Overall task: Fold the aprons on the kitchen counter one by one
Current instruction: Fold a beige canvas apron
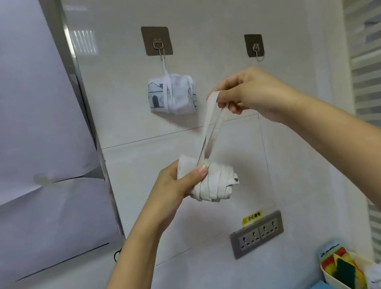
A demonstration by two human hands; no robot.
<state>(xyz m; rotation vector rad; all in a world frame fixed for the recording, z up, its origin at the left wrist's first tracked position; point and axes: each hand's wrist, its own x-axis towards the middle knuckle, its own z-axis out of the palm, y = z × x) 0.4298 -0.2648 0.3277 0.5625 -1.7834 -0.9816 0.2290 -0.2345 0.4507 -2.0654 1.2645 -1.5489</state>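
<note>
Rolled apron (208, 184) white; hung apron (172, 94) white, grey house print

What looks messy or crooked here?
The big paper sheets on the left hang crooked and creased. The rolled apron in the left hand and the bundled apron on the wall hook look tidy; nothing is spilled.

Rolled apron (208, 182) hangs below the bare hook (256, 49) (right of the hung bundle (172, 96)).
</note>
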